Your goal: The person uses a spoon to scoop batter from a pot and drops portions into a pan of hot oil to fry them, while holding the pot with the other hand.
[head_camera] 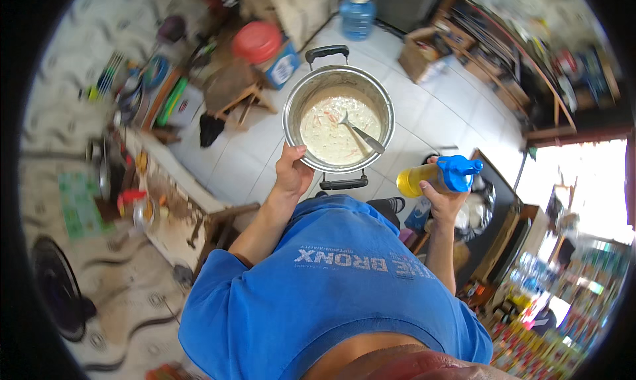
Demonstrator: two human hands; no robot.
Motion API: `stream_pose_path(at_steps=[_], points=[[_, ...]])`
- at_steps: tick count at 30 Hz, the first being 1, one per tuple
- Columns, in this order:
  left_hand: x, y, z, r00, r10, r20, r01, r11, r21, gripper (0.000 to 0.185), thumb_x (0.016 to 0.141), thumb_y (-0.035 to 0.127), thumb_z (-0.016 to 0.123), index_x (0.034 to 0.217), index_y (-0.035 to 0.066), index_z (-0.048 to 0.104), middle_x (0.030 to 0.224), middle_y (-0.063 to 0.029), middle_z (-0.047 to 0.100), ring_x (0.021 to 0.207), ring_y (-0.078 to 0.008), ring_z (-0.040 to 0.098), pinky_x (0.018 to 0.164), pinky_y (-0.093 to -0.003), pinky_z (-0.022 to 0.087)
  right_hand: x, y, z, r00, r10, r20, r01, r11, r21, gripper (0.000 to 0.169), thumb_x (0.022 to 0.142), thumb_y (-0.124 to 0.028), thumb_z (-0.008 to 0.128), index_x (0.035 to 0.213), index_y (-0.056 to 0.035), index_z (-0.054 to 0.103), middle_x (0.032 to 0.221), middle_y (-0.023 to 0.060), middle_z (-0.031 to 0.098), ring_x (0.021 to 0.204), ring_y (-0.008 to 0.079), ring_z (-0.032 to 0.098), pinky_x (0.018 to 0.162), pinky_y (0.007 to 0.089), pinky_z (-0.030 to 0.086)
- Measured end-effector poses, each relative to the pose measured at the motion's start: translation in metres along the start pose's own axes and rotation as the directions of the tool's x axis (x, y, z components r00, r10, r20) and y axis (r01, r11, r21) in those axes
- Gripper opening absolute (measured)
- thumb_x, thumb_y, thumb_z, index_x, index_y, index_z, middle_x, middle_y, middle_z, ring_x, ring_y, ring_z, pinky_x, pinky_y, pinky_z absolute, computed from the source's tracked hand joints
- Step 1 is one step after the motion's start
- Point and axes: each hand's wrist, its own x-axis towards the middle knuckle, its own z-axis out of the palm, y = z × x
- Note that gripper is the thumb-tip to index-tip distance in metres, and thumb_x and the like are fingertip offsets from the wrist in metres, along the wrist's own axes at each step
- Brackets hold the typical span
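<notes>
My left hand (293,171) grips the near left rim of a steel cooking pot (290,111), thumb on the edge and fingers beneath. The pot has two black handles, one far and one near. Inside is a pale, creamy batter (323,131) with orange shreds. A spoon or ladle (362,137) with a dark handle rests in the batter and leans on the right rim. In my right hand (442,196) is a squeeze bottle (415,181) of yellow liquid, probably oil, tilted sideways. Its blue spouted cap points right, away from the pot.
White floor tiles (238,166) lie below the pot. A wooden stool (231,89), a red-lidded container (256,42), a blue water jug (357,17) and a cardboard box (417,52) stand beyond. At left is a cluttered worktop (169,196); at right, a dark tabletop (502,191) bears a plastic bag.
</notes>
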Motion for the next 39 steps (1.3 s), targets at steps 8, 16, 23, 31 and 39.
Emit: stream_pose_path(at_steps=[8, 16, 23, 31, 39], points=[[-0.035, 0.113, -0.145, 0.861, 0.248, -0.445, -0.324, 0.940, -0.104, 0.057, 0.077, 0.027, 0.054, 0.123, -0.005, 0.054, 0.118, -0.0164, 0.064, 0.109, -0.0284, 0.061, 0.094, -0.0383, 0.048, 0.036, 0.019, 0.232, 0.927, -0.122, 0.355, 0.054, 0.979, 0.195, 0.070, 0.073, -0.022, 0.080, 0.128, 0.0006, 0.045, 0.105, 0.0133, 0.061, 0.096, 0.0249, 0.061, 0.088, 0.0383, 0.050], [-0.026, 0.234, -0.260, 0.547, 0.411, -0.729, -0.599, 0.801, 0.002, 0.061, 0.076, 0.031, 0.054, 0.124, -0.006, 0.053, 0.123, -0.0188, 0.060, 0.109, -0.0315, 0.061, 0.091, -0.0378, 0.050, 0.093, 0.039, 0.490, 0.663, 0.042, 0.747, 0.121, 0.979, -0.163, 0.069, 0.063, -0.010, 0.084, 0.121, -0.0012, 0.048, 0.104, 0.0099, 0.059, 0.096, 0.0183, 0.060, 0.088, 0.0351, 0.049], [-0.023, 0.323, -0.339, 0.172, 0.526, -0.833, -0.821, 0.544, 0.175, 0.065, 0.077, 0.035, 0.056, 0.131, 0.001, 0.047, 0.121, -0.0166, 0.061, 0.106, -0.0317, 0.062, 0.083, -0.0470, 0.054, 0.103, 0.025, 0.762, 0.258, -0.131, 0.957, 0.082, 0.990, 0.113, 0.062, 0.062, -0.013, 0.086, 0.114, -0.0015, 0.053, 0.101, 0.0067, 0.060, 0.093, 0.0147, 0.059, 0.086, 0.0318, 0.048], [-0.040, 0.409, -0.462, -0.104, 0.434, -0.895, -0.896, 0.350, 0.274, 0.063, 0.078, 0.034, 0.054, 0.129, -0.003, 0.050, 0.125, -0.0198, 0.058, 0.114, -0.0355, 0.058, 0.096, -0.0486, 0.049, 0.037, 0.014, 1.052, -0.078, -0.337, 0.938, 0.131, 0.930, 0.344, 0.055, 0.067, -0.015, 0.084, 0.114, 0.0011, 0.061, 0.099, 0.0073, 0.068, 0.089, 0.0142, 0.063, 0.082, 0.0312, 0.051], [-0.078, 0.503, -0.577, -0.204, 0.380, -0.902, -0.932, 0.207, 0.297, 0.065, 0.076, 0.029, 0.057, 0.131, -0.005, 0.046, 0.130, -0.0194, 0.056, 0.123, -0.0339, 0.053, 0.105, -0.0468, 0.041, -0.114, 0.029, 1.302, -0.523, -0.267, 0.810, 0.331, 0.811, 0.481, 0.060, 0.066, -0.031, 0.080, 0.111, 0.0038, 0.062, 0.094, 0.0210, 0.069, 0.082, 0.0272, 0.069, 0.080, 0.0355, 0.052]])
